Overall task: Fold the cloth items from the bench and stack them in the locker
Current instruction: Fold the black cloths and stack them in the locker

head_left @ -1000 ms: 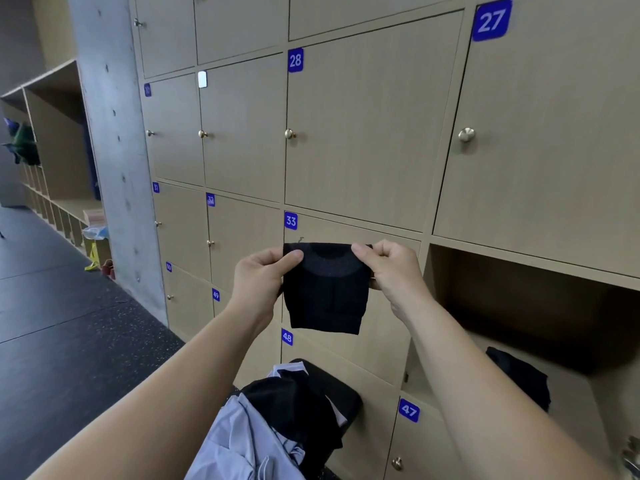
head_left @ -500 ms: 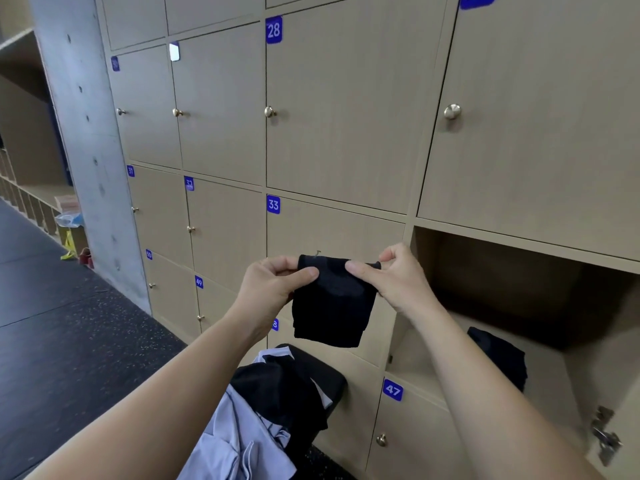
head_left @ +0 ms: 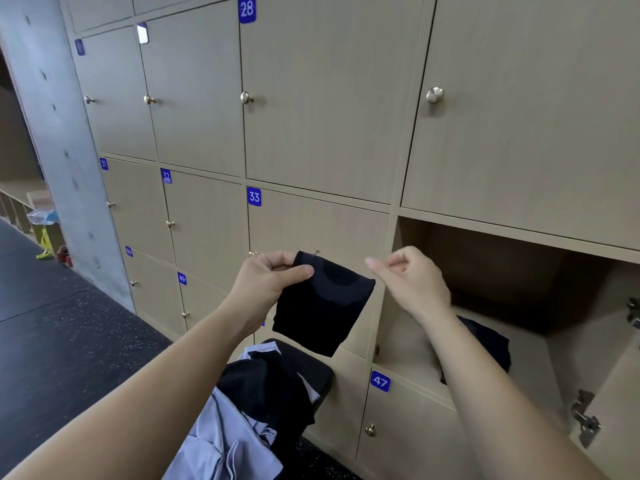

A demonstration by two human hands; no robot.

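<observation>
Hanging from the left hand [head_left: 268,284], a small folded black knit cloth [head_left: 322,306] sits in front of closed locker doors, its long axis running down and slightly right. The left thumb and fingers [head_left: 304,271] pinch its upper left corner. The right hand [head_left: 412,282] is just beside the upper right corner but apart from it, fingers loosely curled and holding nothing. The open pale wood locker [head_left: 502,265] lies right of both hands, nearer the right hand; a dark folded garment [head_left: 488,344] rests inside. The cloth looks soft, matte and limp. Below, a crumpled heap of black and pale blue clothing [head_left: 249,410] lies on a black padded surface [head_left: 320,379].
</observation>
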